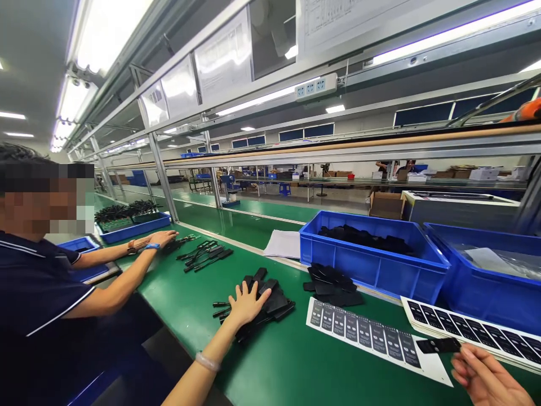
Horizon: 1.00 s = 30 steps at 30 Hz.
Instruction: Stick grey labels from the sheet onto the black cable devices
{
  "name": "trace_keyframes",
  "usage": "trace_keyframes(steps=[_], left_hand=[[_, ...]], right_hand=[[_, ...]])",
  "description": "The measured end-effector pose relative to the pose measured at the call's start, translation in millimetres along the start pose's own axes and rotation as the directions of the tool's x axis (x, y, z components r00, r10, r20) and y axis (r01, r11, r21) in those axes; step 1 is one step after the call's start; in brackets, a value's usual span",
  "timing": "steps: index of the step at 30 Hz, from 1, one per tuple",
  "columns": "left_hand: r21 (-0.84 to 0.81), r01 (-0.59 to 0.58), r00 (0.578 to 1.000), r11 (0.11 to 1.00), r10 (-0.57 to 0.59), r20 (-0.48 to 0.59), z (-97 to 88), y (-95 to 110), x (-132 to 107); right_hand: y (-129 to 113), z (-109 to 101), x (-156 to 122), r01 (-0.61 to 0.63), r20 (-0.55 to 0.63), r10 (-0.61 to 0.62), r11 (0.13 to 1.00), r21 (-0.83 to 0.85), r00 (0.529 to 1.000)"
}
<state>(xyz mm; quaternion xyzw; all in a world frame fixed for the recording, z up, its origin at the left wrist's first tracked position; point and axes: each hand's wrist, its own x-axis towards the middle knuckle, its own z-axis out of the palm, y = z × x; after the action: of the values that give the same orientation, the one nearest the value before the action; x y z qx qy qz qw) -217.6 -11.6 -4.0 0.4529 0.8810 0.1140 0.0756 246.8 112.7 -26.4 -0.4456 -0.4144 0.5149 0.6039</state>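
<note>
My left hand (246, 304) lies flat with fingers spread on a pile of black flat parts with cables (270, 301) on the green belt (274, 361). At the lower right, my right hand (486, 378) pinches a small black flat piece (437, 345) just above a white sheet of black labels (367, 337). A second label sheet (473, 327) lies to its right. Another stack of black parts (332, 285) rests in front of a blue bin (372, 256) holding more black parts.
A co-worker in a dark shirt (34, 299) sits at the left, hands (158, 239) on black cabled parts (203, 255). Another blue bin (486, 276) with clear plastic stands at the right. White papers (282, 243) lie behind. A blue tray of black parts (131, 221) sits far left.
</note>
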Motion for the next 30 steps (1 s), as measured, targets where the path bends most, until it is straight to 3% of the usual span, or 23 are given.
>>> trace_keyframes(steps=[3,5,10,12,14,15,16,17,18,21,24,30], left_hand=[[-0.021,-0.204,0.979,0.979,0.203,-0.023,-5.2,17,-25],[-0.032,-0.303,0.953,0.953,0.301,-0.041,-8.6,26,-35],[-0.119,-0.378,0.924,0.918,0.365,-0.112,-29.2,47,-43],[-0.167,-0.417,0.906,0.893,0.394,-0.157,-38.5,65,-47],[-0.364,-0.454,0.891,0.813,0.424,-0.164,-39.5,92,-55],[-0.550,-0.417,0.896,0.724,0.427,-0.118,-35.0,109,-61],[-0.758,-0.306,0.896,0.576,0.443,-0.025,-27.1,126,-68],[-0.909,-0.083,0.875,0.409,0.466,0.130,-16.2,144,-75],[-0.946,0.194,0.804,0.258,0.510,0.304,-3.1,161,-83],[-0.894,0.410,0.687,0.181,0.583,0.434,38.7,201,-102],[-0.861,0.481,0.630,0.163,0.619,0.469,65.7,214,-110],[-0.864,0.477,0.553,0.159,0.711,0.435,67.4,200,-114]], right_hand=[[-19,13,-12,-0.171,0.016,0.171,0.983,0.068,0.985],[-27,20,-19,-0.189,0.038,0.186,0.979,0.083,0.982],[-28,28,-28,-0.083,0.105,0.073,0.991,0.102,0.992],[-28,30,-30,-0.036,0.121,0.022,0.993,0.114,0.992],[-29,32,-32,0.005,0.115,-0.019,0.993,0.121,0.993],[-29,33,-33,0.022,0.111,-0.035,0.993,0.118,0.993],[-29,34,-33,0.037,0.109,-0.049,0.994,0.106,0.993],[-30,35,-34,0.051,0.111,-0.061,0.995,0.088,0.992],[-29,35,-34,0.063,0.116,-0.070,0.996,0.066,0.991],[-26,38,-36,0.083,0.139,-0.082,0.997,-0.002,0.987],[-20,43,-39,0.074,0.169,-0.063,0.995,-0.059,0.984],[-13,56,-53,0.057,0.257,-0.012,0.984,-0.168,0.966]])
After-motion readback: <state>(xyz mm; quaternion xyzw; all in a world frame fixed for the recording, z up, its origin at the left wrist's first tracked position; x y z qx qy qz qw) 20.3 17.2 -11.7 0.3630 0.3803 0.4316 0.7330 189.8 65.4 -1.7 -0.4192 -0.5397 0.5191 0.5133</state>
